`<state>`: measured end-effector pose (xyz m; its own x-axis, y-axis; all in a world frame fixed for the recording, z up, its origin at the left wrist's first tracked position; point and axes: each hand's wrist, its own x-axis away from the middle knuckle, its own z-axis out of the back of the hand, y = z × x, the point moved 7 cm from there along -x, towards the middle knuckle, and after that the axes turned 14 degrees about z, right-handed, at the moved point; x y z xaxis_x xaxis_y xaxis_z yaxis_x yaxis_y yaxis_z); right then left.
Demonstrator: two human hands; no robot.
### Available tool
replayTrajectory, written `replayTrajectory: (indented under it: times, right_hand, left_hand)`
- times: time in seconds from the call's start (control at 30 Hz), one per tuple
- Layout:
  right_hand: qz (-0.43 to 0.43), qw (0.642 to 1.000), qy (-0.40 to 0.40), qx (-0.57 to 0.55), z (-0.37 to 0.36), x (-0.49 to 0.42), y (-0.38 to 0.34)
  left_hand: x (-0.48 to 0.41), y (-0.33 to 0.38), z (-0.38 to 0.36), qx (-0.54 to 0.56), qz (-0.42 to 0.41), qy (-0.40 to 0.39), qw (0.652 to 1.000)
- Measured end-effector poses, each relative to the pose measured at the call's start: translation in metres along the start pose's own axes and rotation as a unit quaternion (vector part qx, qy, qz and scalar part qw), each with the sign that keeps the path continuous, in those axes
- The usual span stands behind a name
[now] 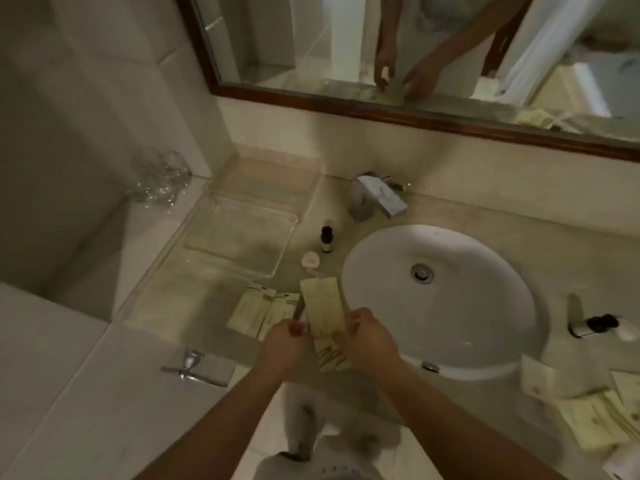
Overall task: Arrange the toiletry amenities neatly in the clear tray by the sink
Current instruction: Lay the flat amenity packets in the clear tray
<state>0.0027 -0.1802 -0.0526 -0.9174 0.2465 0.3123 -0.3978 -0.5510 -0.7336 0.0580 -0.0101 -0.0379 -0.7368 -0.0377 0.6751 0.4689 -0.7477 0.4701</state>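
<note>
1. The left grip (284, 344) and right grip (372, 341) clasp a stack of cream packets (323, 310) above the worktop (485, 209) edge.
2. The clear tray (239, 233) sits behind, left of the sink (460, 306).
3. Some loose packets (256, 310) lie beside the left grip.

**Tray left, sink right**

Your tray (239, 233) sits on the counter (519, 220) left of the sink (443, 299), with the tap (377, 199) behind the sink. A bottle (326, 239) stands between tray and sink. Packets (258, 311) lie before the tray (some overlapping). Your left hand (285, 344) and right hand (370, 341) hold one packet (323, 313) just right of them. Another pile (588, 414) lies right of the sink.
</note>
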Motion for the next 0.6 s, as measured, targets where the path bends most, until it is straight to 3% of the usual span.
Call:
replayTrajectory:
  times: [0.17,0.37,0.6]
  right_hand:
    - [-0.012,0.999,-0.021,0.031,-0.017,-0.011,0.005]
    - [0.003,0.994,-0.052,-0.093,-0.019,-0.008,0.006]
    - [0.071,0.982,-0.035,-0.171,0.023,0.002,-0.020]
  left_hand:
    - [0.011,0.015,-0.037,0.083,0.024,-0.043,0.995]
    - [0.003,0.003,-0.044,0.139,0.097,-0.037,0.985]
    - [0.021,0.005,-0.025,0.300,0.086,-0.089,0.946]
